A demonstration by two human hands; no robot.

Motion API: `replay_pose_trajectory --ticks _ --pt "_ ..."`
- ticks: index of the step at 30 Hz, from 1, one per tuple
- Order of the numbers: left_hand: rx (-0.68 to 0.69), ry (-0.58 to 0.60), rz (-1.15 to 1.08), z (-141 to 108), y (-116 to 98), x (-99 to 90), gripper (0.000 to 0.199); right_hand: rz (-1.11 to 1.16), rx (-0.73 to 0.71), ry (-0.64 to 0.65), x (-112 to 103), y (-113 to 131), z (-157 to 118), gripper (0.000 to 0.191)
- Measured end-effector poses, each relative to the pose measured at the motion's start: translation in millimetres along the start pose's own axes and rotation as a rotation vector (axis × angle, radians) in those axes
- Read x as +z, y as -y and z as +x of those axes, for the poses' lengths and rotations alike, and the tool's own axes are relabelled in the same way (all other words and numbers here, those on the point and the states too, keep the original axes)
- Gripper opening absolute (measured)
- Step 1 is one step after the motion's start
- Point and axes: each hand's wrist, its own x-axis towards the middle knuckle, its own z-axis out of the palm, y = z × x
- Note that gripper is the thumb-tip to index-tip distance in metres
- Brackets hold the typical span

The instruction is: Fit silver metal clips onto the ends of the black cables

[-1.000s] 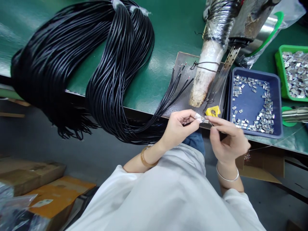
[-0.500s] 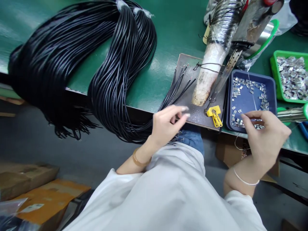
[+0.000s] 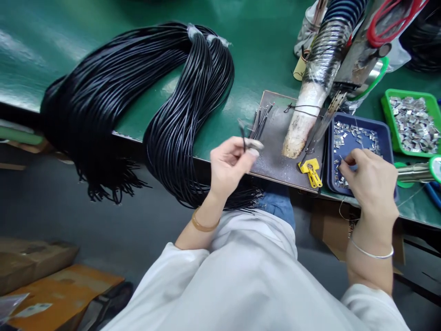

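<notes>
My left hand point(image 3: 231, 161) is closed near the table's front edge, pinching a black cable point(image 3: 243, 138) whose end sticks up, slightly blurred, above the fingers. Behind it, several black cable ends point(image 3: 262, 120) lie on a dark board point(image 3: 272, 168). Over the blue tray point(image 3: 388, 138) of small metal pieces, my right hand point(image 3: 370, 179) is closed, its fingertips together on a thin silvery solder wire point(image 3: 341, 158). A soldering iron point(image 3: 329, 115) points down between the hands, beside a white duct nozzle point(image 3: 300, 122). At its tip lies a yellow clip-like piece point(image 3: 312, 172).
Two big bundles of black cable point(image 3: 186, 110) hang over the table edge on the left. A green tray point(image 3: 387, 99) full of metal pieces stands at the right, near a metal spool point(image 3: 413, 174). Cardboard boxes point(image 3: 51, 294) are on the floor.
My left hand now pinches a black cable, where its fingers showed none before. My right hand has turned with its fingers pointing more to the tray. The whole view has shifted slightly.
</notes>
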Motion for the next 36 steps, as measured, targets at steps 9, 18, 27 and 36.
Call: replay_pose_trajectory --ticks 9,18,27,36 --pt "-0.581 0.425 -0.266 -23.3 2.9 41.0 0.025 0.481 0.171 -0.448 -25.3 21.6 -18.3 0.013" --pt "-0.616 0.280 -0.186 -28.1 4.9 54.1 0.020 1.133 0.165 -0.393 -48.7 112.4 -54.3 0.011" --pt "-0.363 0.240 0.009 -34.3 9.8 54.7 0.015 1.137 0.102 -0.240 -25.1 119.2 -50.3 0.004" --pt "0.063 0.304 0.331 -37.3 15.2 51.2 0.005 1.292 0.096 -0.140 -20.1 110.7 -51.0 0.007"
